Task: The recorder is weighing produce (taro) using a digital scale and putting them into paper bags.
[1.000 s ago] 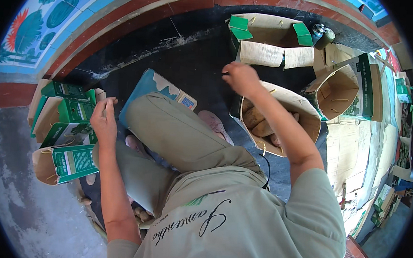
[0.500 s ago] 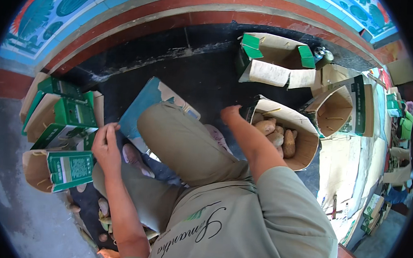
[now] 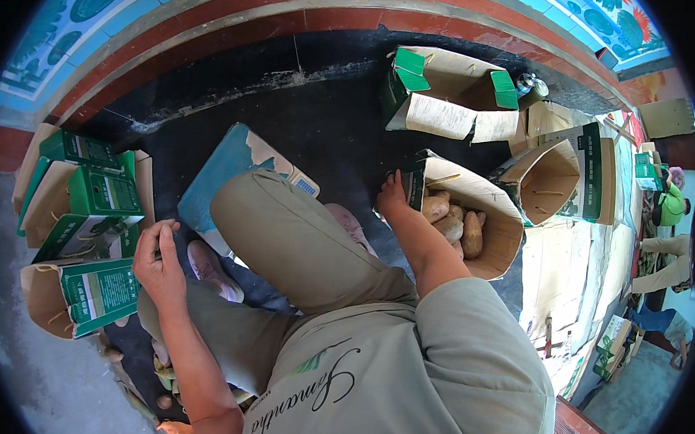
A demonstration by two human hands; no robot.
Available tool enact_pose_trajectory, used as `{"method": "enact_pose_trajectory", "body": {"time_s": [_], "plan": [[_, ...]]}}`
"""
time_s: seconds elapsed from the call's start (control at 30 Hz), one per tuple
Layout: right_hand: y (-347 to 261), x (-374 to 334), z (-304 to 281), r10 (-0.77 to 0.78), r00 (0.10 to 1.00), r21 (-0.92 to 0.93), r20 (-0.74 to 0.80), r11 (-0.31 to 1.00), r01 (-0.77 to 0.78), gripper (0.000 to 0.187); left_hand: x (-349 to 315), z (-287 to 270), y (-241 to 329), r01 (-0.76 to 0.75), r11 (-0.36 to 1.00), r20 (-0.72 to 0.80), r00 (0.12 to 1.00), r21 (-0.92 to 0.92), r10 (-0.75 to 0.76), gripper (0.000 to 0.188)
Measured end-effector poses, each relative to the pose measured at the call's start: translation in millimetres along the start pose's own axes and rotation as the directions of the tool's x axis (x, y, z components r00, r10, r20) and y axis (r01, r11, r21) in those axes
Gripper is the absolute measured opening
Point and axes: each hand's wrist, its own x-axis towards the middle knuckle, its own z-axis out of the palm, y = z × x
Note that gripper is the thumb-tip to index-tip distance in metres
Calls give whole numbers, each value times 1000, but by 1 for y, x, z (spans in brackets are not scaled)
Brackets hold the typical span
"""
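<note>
Lowers right hand beside tuber carton, putting it within reach (cannot tell its grip); keeps left hand half-curled, seemingly empty.

Right fingers beside 1 carton of tubers

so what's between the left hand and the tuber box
In the head view: a pink shoe, the bent trouser leg, the other shoe, then the right hand at the box.

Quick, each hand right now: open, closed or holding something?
Left hand: loosely open, fingers bent, nothing visible in it.
Right hand: at the left side of the cardboard carton of tubers; whether it grips cannot be told.
</note>
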Motion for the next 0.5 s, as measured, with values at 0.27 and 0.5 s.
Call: {"method": "enact_pose_trajectory", "body": {"time_s": [0.27, 0.5], "plan": [[29, 7, 14, 51, 996, 86, 76, 995, -58, 57, 1, 2, -4, 30, 999, -8, 999, -23, -31, 19], [79, -21, 56, 131, 977, 149, 169, 976, -157, 62, 2, 1, -5, 63, 998, 2, 998, 23, -63, 21]]}}
